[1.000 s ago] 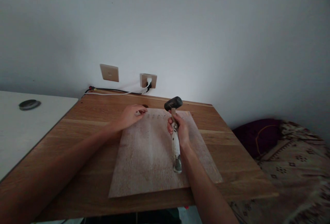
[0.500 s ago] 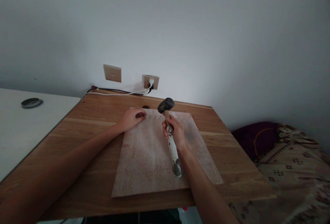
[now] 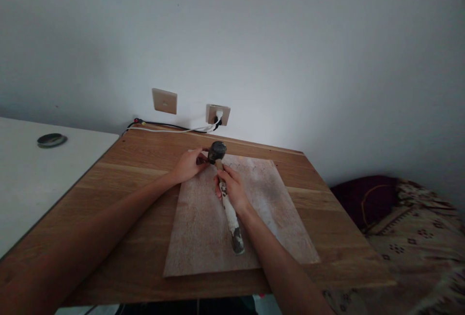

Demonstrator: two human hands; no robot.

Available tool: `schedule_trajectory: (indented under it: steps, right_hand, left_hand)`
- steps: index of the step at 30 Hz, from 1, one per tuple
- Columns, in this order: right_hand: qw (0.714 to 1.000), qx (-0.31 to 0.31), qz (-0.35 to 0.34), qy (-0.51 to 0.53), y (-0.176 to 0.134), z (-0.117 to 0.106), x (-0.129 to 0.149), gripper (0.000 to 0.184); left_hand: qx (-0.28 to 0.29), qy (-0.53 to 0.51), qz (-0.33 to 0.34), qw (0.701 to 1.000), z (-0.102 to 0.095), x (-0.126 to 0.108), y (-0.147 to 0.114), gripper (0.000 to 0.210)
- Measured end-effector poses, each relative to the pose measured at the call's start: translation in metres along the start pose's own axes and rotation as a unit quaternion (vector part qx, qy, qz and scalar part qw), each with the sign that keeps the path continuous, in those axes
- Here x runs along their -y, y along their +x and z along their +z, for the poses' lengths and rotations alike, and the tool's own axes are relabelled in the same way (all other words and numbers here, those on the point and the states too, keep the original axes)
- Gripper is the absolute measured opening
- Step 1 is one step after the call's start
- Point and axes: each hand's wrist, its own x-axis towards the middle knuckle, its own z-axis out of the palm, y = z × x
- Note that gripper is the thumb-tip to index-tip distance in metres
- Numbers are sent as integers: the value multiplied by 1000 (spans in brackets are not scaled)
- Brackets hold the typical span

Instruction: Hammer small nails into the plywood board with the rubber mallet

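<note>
My right hand [image 3: 234,191] is wrapped round the upper handle of a mallet [image 3: 229,212] with a black head and a worn, white-painted wooden handle. The mallet's head is close beside the fingertips of my left hand [image 3: 189,165]. Those fingers are curled in a pinch at the far left corner of a pale wooden board [image 3: 203,237]; whatever sits between them is too small and partly hidden to make out. Along the board's far edge runs a row of small, thin marks or nails [image 3: 249,166], faint from here.
Under the board is a brown wooden table [image 3: 123,237]. White and black cables [image 3: 163,130] run along its back to a wall socket [image 3: 218,114]. A white table [image 3: 22,170] with a dark round disc [image 3: 52,140] adjoins on the left; patterned cloth [image 3: 417,237] lies right.
My right hand has brought the mallet leftward, so its head is now beside my left fingertips. My left hand stays at the board's far left corner. The view has shifted slightly.
</note>
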Motion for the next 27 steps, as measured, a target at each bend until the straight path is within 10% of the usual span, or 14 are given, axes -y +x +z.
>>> schedule_trajectory:
  steps: [15,27]
  right_hand:
    - [995,-49,-10,81,-13,-7,15,41]
    - [977,-141,62,-148,-84,-90,0,53]
  left_hand:
    - [9,14,9,1000,-4,-5,-1,49]
    - [-26,91,69,993,-32,-49,3,34]
